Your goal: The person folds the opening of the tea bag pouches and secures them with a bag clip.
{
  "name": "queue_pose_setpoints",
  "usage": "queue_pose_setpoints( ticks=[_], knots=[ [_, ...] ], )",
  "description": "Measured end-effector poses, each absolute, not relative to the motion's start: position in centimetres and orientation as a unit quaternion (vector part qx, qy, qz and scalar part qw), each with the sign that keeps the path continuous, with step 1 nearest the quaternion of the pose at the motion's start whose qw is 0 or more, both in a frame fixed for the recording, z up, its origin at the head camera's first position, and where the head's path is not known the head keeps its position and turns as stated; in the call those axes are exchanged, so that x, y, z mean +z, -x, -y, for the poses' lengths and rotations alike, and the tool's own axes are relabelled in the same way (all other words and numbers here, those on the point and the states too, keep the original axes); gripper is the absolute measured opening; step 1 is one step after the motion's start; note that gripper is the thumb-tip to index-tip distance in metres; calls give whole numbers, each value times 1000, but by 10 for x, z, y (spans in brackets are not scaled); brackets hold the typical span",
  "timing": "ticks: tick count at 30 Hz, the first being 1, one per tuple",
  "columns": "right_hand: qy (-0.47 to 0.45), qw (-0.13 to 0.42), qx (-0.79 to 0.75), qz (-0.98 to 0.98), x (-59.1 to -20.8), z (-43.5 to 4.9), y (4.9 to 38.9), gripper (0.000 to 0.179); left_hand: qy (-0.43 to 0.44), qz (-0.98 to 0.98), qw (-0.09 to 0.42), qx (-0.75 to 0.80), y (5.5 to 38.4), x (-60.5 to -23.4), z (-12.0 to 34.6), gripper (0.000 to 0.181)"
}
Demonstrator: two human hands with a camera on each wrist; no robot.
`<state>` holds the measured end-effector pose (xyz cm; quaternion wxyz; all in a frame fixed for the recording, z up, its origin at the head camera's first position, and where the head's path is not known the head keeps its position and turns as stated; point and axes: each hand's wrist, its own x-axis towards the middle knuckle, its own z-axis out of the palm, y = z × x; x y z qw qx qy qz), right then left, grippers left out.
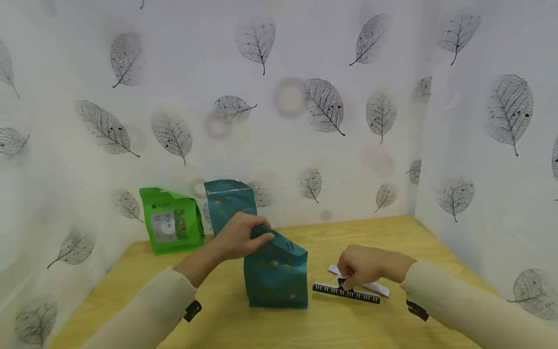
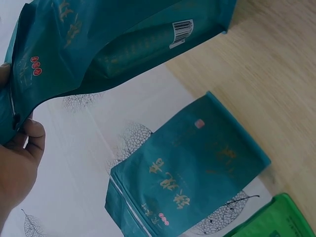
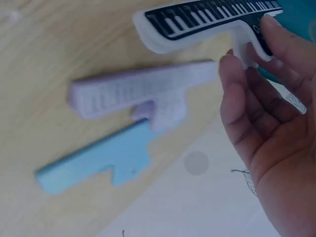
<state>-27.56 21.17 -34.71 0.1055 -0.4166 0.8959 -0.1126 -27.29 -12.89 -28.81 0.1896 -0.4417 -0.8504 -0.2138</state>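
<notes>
My left hand [image 1: 240, 236] grips the folded-over top of a teal bag [image 1: 276, 281], which stands upright on the table. In the left wrist view, the thumb and fingers close on that bag's [image 2: 128, 54] top end. To the right of the bag, my right hand [image 1: 370, 264] pinches the handle of a long clip with a black-and-white piano-key pattern [image 1: 364, 295]. Seen in the right wrist view, the piano-key clip [image 3: 207, 19] is between thumb and fingers. A pale purple clip [image 3: 133, 91] and a light blue clip [image 3: 98, 158] lie beyond it; the head view hides the blue one.
Behind the held bag stands a second teal bag [image 1: 228, 196], taller in view. A green bag [image 1: 172, 225] with a picture label is at the back left of the wooden table [image 1: 226, 329]. Leaf-patterned sheeting [image 1: 279, 145] surrounds the table at the back and sides.
</notes>
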Motion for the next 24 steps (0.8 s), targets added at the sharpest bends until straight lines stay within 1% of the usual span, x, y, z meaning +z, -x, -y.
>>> queue_pose_setpoints(
  ticks=[2, 3, 7, 13, 17, 24],
  knots=[
    [415, 95, -130, -895, -337, -212, 279, 21, 442, 849, 193, -215, 273, -287, 129, 13],
    [413, 91, -136, -896, -332, -212, 281, 19, 442, 849, 193, -215, 272, -286, 129, 13],
    [413, 59, -143, -898, -310, -211, 286, 26, 437, 853, 189, -213, 270, -283, 130, 14],
    [421, -14, -126, -898, -282, -212, 290, 16, 435, 856, 185, -209, 269, -281, 132, 14],
    [407, -34, -125, -904, -268, -212, 289, 12, 437, 856, 187, -204, 269, -281, 131, 14],
    [401, -75, -179, -895, -261, -205, 284, 18, 429, 859, 175, -216, 267, -284, 128, 13]
  ],
)
